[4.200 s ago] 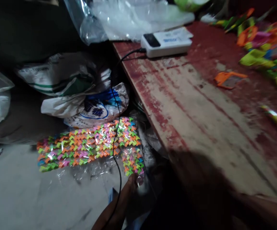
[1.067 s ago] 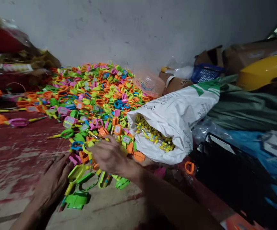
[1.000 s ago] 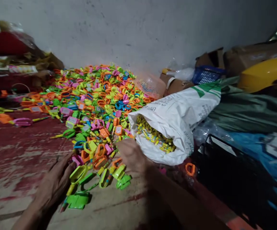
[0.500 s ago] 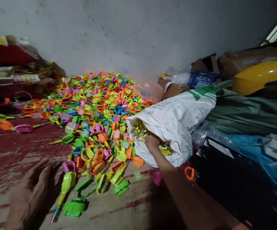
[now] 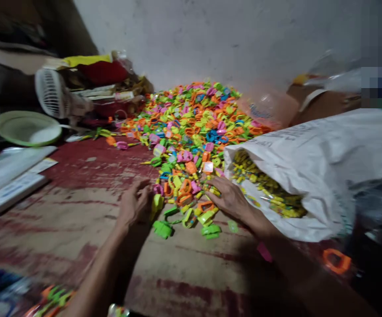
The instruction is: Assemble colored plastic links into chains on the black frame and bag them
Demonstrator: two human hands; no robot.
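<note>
Pieces (image 5: 197, 116) of moulded plastic lie in a broad heap on the bench (image 5: 167, 264), and from where I sit they run from a mound by the wall (image 5: 224, 39) down to a thin scatter at the near side. I see orange, lime, yellow, pink and blue, all slightly shiny: open oval loops, blocky faces like those of toy watches, a few with pale square patches, and slim yellow tubes among them. I find the left hand (image 5: 133, 204) at the near left edge, its fingers (image 5: 138, 186) loosely curled with room between them and the thumb, gripping nothing I can see, just beside a yellow piece (image 5: 157, 207). The right hand (image 5: 230, 198) lies palm down on the near right edge, fingers slightly bent and spread over small pieces; whether it grips any I cannot tell

Next to it slumps a white sack (image 5: 329, 149), creased, with faint grey print, its wide mouth showing a mass of short yellow cylinders (image 5: 278, 206). Behind, a rounded peach-coloured basket (image 5: 280, 108) is too blurred for me to read its texture. The bench is rough, its dark red paint worn through to tan. On the left I pick out a white fan (image 5: 48, 93) with a ribbed round grille, and near the sack an angular orange ring (image 5: 346, 264)
</note>
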